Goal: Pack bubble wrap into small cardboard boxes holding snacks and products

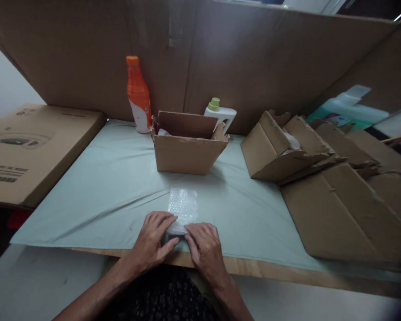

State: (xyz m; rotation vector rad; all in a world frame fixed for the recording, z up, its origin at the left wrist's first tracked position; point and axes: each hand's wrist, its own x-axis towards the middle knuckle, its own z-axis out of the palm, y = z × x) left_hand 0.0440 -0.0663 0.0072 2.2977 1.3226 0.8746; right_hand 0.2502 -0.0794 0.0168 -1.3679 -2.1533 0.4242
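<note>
A strip of clear bubble wrap (183, 203) lies flat on the pale green cloth, its near end folded or rolled between my hands. My left hand (155, 234) grips the left side of that near end, thumb in front and fingers on top. On the right side my right hand (203, 243) holds it in the same way. Whether anything is inside the folded end I cannot tell. Just beyond the wrap stands an open cardboard box (185, 154) with some clear plastic showing inside.
An orange bottle (139, 96) and a white jug with a green cap (220, 113) stand behind the box. Several open cardboard boxes (347, 214) crowd the right, near a teal bottle (349, 109). A flat printed carton (36, 151) lies left. A cardboard wall (220, 58) closes the back.
</note>
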